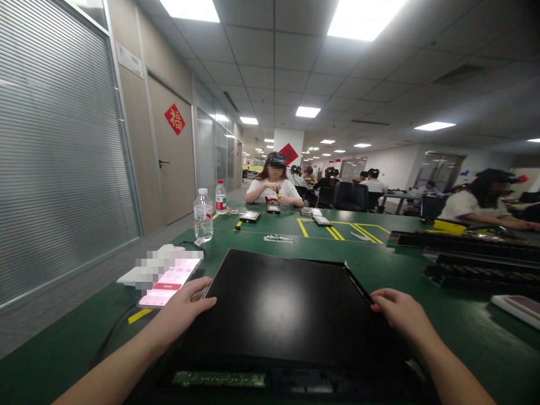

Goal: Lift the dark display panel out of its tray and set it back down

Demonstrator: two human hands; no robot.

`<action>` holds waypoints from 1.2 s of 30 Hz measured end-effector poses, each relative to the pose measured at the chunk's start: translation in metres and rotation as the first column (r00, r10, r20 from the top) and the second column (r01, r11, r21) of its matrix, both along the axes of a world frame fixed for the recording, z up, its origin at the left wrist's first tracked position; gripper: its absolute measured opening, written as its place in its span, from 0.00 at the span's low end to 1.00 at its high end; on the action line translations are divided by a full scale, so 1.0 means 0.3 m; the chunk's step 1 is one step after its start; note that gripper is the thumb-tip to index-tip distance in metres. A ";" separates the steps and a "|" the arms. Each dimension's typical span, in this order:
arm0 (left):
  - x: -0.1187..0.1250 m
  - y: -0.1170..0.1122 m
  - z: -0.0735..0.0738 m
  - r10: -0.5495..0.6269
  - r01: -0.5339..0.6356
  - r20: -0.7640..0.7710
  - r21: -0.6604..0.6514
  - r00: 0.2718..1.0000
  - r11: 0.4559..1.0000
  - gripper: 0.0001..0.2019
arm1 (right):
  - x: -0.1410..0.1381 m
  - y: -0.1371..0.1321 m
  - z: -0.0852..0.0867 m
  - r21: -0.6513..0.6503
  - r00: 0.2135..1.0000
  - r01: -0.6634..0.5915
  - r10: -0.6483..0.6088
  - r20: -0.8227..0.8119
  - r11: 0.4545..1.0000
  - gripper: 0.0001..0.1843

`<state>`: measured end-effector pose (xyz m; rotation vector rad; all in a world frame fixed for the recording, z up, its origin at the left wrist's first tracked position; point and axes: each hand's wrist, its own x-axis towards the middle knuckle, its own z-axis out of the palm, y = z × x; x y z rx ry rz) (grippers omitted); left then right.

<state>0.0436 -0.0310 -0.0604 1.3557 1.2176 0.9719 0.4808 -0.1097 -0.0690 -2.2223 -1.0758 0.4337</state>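
Note:
A flat black display panel (278,315) lies in front of me, glossy with a ceiling light reflected in it. My left hand (192,301) grips its left edge, thumb on top and the other fingers partly hidden at the side. At the right edge, where a thin black frame (358,282) runs along the panel, my right hand (394,312) is closed in a pinch. Below the panel's near edge, a green circuit board (219,379) shows on a dark base.
A lit phone (172,281) and a water bottle (203,216) stand left on the green table (459,332). Dark strips (468,273) and a white-edged device (517,309) lie right. Across the table a person (276,183) handles a small drive (273,208).

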 end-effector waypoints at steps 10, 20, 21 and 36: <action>-0.001 0.016 -0.010 -0.017 0.044 -0.175 0.154 0.984 0.987 0.12 | 0.010 0.010 -0.015 0.031 0.999 -0.005 0.006 -0.032 1.000 0.17; -0.025 0.026 -0.043 -0.140 0.181 -0.227 0.175 0.964 0.968 0.12 | 0.032 0.018 -0.042 0.065 0.993 -0.025 0.032 -0.110 0.998 0.18; -0.029 0.031 -0.050 -0.120 0.164 -0.234 0.180 0.965 0.970 0.12 | 0.033 0.018 -0.041 0.064 0.994 -0.027 0.034 -0.107 0.998 0.18; -0.047 0.048 -0.108 0.035 0.124 -0.489 0.288 0.872 0.950 0.24 | 0.002 -0.001 -0.015 0.014 0.999 0.007 -0.006 -0.050 1.000 0.17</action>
